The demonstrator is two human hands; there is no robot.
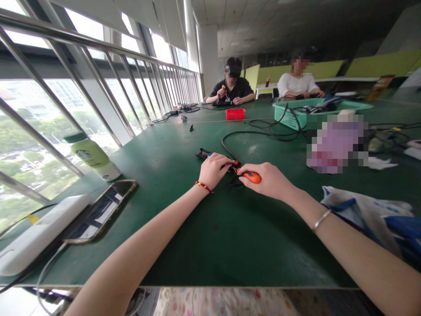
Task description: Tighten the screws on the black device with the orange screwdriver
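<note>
Over the middle of the green table [184, 210], my left hand [213, 169] is closed on a long black corded device [203, 153]. Its far-left end sticks out past my fingers, and small red and blue parts show near my fingertips. A black cable [226, 141] runs away from it. My right hand [271, 181] grips a screwdriver by its orange and black handle [252, 177]. The screwdriver points left at the device, close to my left fingertips. Its tip is too small to make out, so I cannot tell whether it touches.
At left stand a green-capped bottle [94, 156], a phone [101, 213] and a white power strip [42, 232]. Ahead are a red basket [235, 114] and a teal basket [287, 116] with cables. A plastic bag [371, 219] lies right. Two people sit across the table.
</note>
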